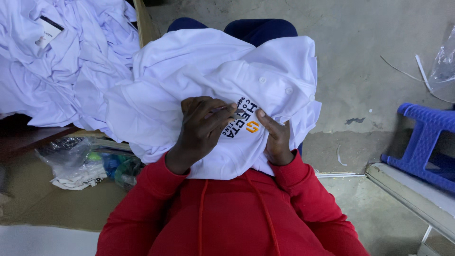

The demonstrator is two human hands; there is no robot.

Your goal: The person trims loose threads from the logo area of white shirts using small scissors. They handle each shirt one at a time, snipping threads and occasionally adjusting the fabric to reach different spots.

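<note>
The white button-front polo shirt of smooth knit fabric [208, 80] lies bunched over the person's lap, covering both knees; only the tops of the dark blue trousers [258, 27] show above it. The shirt carries a small printed chest emblem in black lettering with an orange mark [246, 122]. Two white buttons [275, 85] sit on the placket to the right of centre, near the folded collar edge. The fabric is creased into broad soft folds, and its left part reaches toward the pile beside it.

The left hand [201, 130] rests on the shirt just left of the emblem. Its fingers are curled together and pinch a fold of the cloth, with the fingertips touching the edge of the print. The right hand [276, 140] grips the cloth just right of the emblem; its thumb lies on top and the remaining fingers are tucked under the fabric, so their exact position cannot be told. Both wrists emerge from the sleeves of a red hooded sweatshirt with drawstrings [227, 218].

At upper left lies a heap of similar white shirts [57, 61], one bearing a paper tag. Crumpled clear plastic bags [76, 161] lie on the floor at left. A blue plastic stool [424, 142] stands at right on the grey concrete floor [369, 57].
</note>
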